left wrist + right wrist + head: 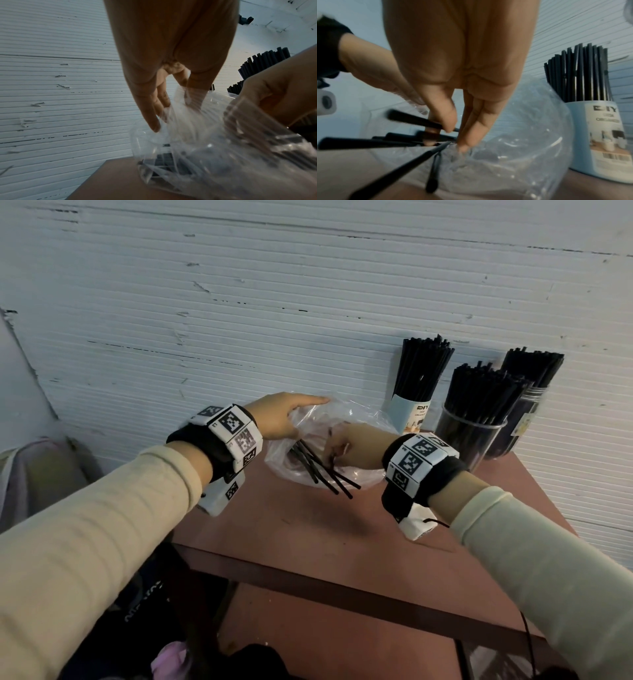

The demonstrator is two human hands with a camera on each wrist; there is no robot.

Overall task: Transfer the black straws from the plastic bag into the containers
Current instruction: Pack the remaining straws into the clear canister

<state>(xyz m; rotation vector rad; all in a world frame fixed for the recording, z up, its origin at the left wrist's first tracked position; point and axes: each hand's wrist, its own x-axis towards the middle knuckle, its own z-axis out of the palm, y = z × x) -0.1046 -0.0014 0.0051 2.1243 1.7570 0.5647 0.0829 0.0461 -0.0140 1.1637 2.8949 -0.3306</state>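
Note:
A clear plastic bag (358,410) lies on the brown table (308,529) with several black straws (325,470) poking out of its mouth towards me. My left hand (284,419) pinches the bag's rim (205,135), thumb under the film and fingers outside. My right hand (352,446) reaches into the bag and pinches some straws (368,142) between thumb and fingertips (464,143). Three containers packed with upright straws stand at the back right: a pale blue labelled one (411,412), a clear one (469,436) and a dark one (524,419).
A ribbed white wall (239,320) runs close behind the table. The table's front edge (342,583) is near me, and its right edge lies just past the containers. A greyish bag (37,474) sits off the table to the left.

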